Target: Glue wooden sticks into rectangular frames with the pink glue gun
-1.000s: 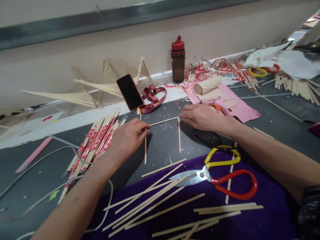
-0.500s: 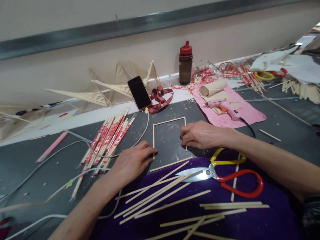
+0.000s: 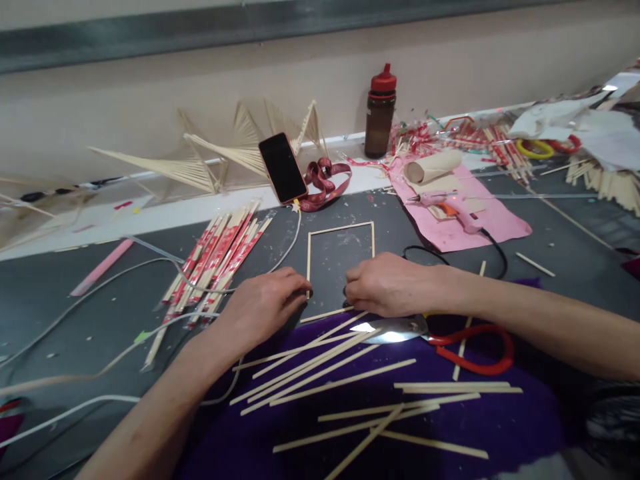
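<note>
A three-sided frame of thin bamboo sticks (image 3: 341, 229) lies flat on the dark table. My left hand (image 3: 263, 305) rests at the near end of the frame's left stick, fingers curled and pinched at it. My right hand (image 3: 385, 287) covers the near end of the right stick, fingers bent down onto a loose stick (image 3: 325, 314) lying across the frame's open side. Red-handled scissors (image 3: 440, 333) lie just right of that hand on purple cloth (image 3: 450, 433).
Several loose bamboo sticks (image 3: 320, 373) lie on the cloth. Wrapped chopsticks (image 3: 220, 257) sit left, with white cables (image 3: 100, 297). A phone (image 3: 283, 167), red lanyard, brown bottle (image 3: 379, 113), glue gun (image 3: 450, 210) on pink paper and stick models (image 3: 200, 163) stand behind.
Both hands slid toward me along the frame's side sticks, from its far corners to its near ends. The right hand now covers the scissors' yellow handle and meets the loose cross stick.
</note>
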`<state>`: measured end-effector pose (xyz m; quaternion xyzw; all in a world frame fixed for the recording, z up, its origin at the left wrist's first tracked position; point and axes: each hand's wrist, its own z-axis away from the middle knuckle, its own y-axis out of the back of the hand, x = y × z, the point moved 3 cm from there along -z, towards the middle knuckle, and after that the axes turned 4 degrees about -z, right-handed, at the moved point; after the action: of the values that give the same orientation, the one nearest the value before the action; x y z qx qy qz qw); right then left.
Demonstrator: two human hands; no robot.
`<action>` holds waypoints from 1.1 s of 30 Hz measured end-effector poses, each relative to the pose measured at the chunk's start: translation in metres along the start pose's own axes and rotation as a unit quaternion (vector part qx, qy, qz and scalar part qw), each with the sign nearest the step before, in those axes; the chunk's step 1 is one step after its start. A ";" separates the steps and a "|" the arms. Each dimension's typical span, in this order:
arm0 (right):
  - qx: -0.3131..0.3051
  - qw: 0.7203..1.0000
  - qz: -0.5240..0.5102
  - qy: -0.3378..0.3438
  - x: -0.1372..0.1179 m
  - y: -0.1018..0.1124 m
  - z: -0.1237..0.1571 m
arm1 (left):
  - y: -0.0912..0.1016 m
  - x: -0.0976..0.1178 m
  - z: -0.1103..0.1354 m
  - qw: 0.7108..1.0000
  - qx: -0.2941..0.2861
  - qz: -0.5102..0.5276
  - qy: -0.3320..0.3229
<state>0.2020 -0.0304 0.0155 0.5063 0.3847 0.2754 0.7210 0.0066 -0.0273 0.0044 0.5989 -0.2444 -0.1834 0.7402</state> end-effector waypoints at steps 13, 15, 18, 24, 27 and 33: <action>0.002 0.999 0.009 -0.038 0.000 -0.011 -0.012 | -0.005 -0.010 -0.001 0.999 0.007 -0.016 0.027; 0.008 0.999 0.018 -0.039 0.002 -0.010 -0.011 | -0.005 -0.010 -0.003 0.999 0.007 -0.009 0.030; 0.012 0.998 0.050 -0.027 0.000 -0.011 -0.010 | -0.003 -0.007 -0.004 1.000 0.006 0.003 0.028; 0.040 0.997 0.038 -0.048 0.010 -0.001 0.003 | 0.000 0.005 0.002 1.000 0.000 0.015 0.003; 0.126 0.989 -0.016 -0.071 0.023 0.014 0.015 | -0.004 0.015 0.005 0.998 -0.038 0.015 -0.042; 0.174 0.981 -0.064 -0.058 0.032 0.024 0.026 | -0.014 0.025 0.004 0.998 -0.046 -0.033 -0.025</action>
<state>0.2411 -0.0110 0.0342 0.6135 0.4160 0.1271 0.6590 0.0247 -0.0478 -0.0055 0.5671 -0.2342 -0.2331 0.7544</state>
